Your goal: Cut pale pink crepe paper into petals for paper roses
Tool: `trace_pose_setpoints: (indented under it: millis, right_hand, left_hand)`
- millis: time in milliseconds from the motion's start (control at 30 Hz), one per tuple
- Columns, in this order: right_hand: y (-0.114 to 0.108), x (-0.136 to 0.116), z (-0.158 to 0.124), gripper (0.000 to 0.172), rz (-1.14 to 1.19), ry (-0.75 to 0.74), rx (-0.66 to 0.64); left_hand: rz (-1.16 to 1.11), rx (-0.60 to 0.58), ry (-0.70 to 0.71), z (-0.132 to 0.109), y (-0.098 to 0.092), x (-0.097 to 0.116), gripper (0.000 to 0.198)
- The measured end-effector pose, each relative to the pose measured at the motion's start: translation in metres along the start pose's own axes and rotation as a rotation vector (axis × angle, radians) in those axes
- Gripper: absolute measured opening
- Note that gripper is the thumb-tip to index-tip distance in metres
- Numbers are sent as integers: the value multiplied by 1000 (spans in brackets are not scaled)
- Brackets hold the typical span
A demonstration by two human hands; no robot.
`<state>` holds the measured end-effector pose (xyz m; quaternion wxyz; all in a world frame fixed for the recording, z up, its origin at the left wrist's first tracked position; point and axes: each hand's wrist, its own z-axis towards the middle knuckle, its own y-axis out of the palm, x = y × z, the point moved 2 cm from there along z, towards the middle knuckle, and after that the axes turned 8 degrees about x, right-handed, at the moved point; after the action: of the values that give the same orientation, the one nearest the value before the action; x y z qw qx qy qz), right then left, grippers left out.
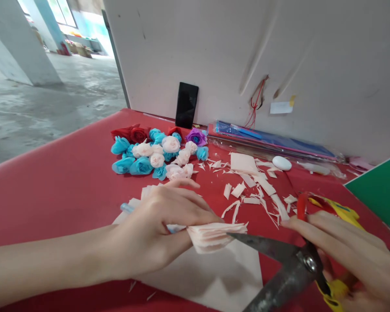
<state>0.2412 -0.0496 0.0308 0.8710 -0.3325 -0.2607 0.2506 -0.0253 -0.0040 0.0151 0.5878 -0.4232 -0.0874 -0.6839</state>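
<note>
Pinched between the thumb and fingers of my left hand (158, 221) is a folded stack of pale pink crepe paper (211, 238), its layered edges facing right. My right hand (347, 247) grips a pair of scissors (308, 262) with red and yellow handles. The blades are spread apart, and the upper blade's tip is at the right end of the paper stack. Below the hands lies a white sheet (214, 277). Cut pink paper scraps (263, 182) are scattered beyond them on the red tabletop (74, 173).
Paper flowers (141, 166) in blue, pink, red and purple are grouped at centre left. Behind them a black phone (186, 105) leans on the pale panel (214, 43). Wrapped blue sheets (273, 138), a white oval object (282, 163) and a green board (380, 190) lie toward the right.
</note>
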Motion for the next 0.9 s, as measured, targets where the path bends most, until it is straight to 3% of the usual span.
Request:
trace_pose_setpoints:
  millis: [133,400,900]
  right_hand:
    - [-2,-1,8,42,28,-13,-6]
    - [-3,3,6,43,45,-2,-6]
    - [-6,9,2,42,53,13,7]
  left_hand:
    - [8,4,-29,0,-1,-2,25]
    - [47,19,55,5,-2,-1,21]
    - [-111,39,48,9,-2,3,24]
